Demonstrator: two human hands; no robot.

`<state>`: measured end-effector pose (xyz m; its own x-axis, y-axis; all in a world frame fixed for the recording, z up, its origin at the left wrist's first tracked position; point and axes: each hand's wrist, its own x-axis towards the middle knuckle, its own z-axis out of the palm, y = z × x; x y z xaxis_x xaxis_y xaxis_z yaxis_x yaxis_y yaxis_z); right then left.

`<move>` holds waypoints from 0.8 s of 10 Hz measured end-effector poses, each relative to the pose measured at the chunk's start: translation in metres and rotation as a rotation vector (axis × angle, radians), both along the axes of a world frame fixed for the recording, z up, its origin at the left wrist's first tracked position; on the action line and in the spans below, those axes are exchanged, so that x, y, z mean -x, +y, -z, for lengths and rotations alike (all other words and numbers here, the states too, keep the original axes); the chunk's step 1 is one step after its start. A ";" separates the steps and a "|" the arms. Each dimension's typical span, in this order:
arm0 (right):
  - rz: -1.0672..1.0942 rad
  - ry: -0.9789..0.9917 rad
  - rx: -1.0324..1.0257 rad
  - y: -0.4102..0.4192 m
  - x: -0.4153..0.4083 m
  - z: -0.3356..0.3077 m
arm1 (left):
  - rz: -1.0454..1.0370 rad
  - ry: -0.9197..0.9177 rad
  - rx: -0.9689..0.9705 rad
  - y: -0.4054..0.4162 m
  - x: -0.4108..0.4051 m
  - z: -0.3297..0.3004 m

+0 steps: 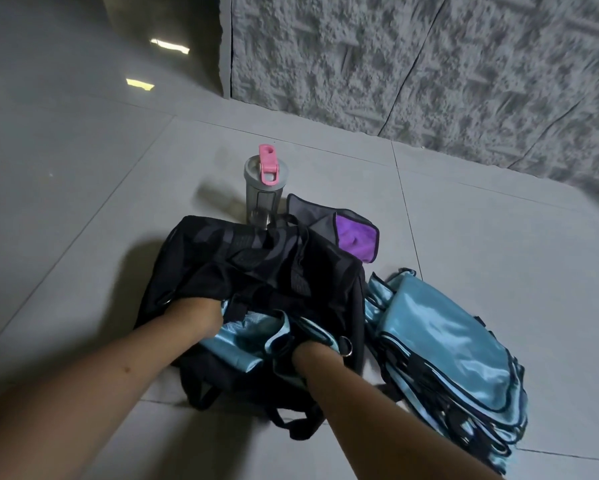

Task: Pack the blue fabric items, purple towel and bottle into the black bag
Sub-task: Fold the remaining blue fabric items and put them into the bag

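Both your left hand (212, 315) and right hand (303, 351) are buried in the mouth of the black bag (256, 268) on the floor, against a blue fabric item (237, 344) lying in the opening; I cannot tell whether either hand is closed. More blue fabric items (443, 355) are stacked just right of the bag. The bottle (261, 192) stands upright behind it, the purple towel (355, 237) beside the bottle.
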<state>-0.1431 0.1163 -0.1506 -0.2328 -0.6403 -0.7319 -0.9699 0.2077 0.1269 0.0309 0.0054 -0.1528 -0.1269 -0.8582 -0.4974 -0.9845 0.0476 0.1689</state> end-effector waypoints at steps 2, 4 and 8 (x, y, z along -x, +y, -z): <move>-0.111 0.102 0.168 0.016 -0.006 -0.015 | 0.005 0.065 0.055 0.015 0.010 -0.007; -0.078 0.036 0.081 0.001 -0.015 -0.041 | -0.025 0.328 -0.148 0.021 0.019 -0.021; -0.282 -0.228 0.470 0.010 -0.053 -0.078 | -0.162 0.399 -0.113 0.021 0.024 -0.040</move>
<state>-0.0898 0.1268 -0.0725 0.1231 -0.9223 -0.3664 -0.9878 -0.0785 -0.1343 0.0069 0.0266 -0.1124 -0.1965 -0.8259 -0.5284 -0.8343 -0.1423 0.5326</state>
